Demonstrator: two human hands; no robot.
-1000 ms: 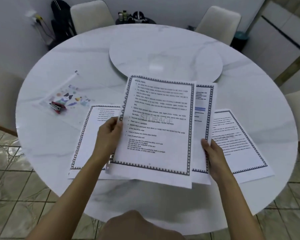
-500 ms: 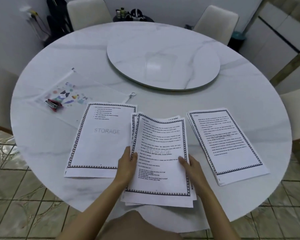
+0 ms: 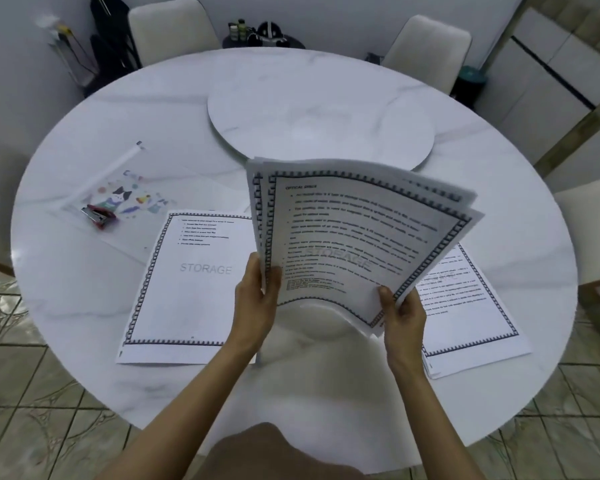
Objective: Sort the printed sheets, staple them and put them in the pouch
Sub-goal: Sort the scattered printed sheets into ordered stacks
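Sheets (image 3: 354, 237) now lifted, left hand (image 3: 255, 303) and right hand (image 3: 404, 317) pinching them; uneven fan could spill toward 6 o'clock.

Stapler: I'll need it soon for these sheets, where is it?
In the head view, the red stapler lies on the clear pouch at the left side of the table, beyond the left sheet pile.
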